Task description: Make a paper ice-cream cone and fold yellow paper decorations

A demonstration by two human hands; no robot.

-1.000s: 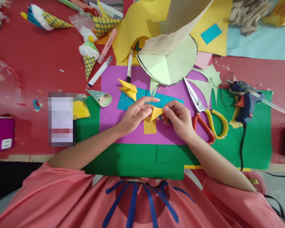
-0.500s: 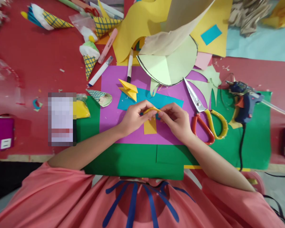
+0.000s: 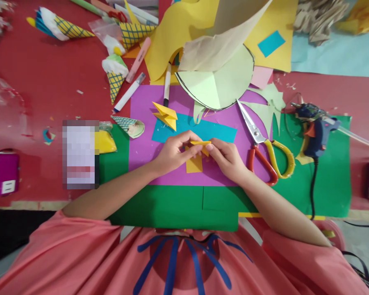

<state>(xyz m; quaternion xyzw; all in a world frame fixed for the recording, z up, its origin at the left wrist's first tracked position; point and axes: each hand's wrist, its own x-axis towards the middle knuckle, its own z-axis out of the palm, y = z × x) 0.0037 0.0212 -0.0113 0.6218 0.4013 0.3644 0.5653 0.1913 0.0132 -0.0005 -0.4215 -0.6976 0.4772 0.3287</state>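
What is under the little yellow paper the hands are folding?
Under the folded yellow paper lies a flat yellow square on the purple sheet. The left hand and right hand hide some of it.

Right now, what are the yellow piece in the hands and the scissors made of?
Yellow piece: looks like matte craft paper, thin and sharply creased, pinched by both hands. Scissors: shiny, probably steel blades; glossy red and yellow handle loops, likely plastic or rubber-coated.
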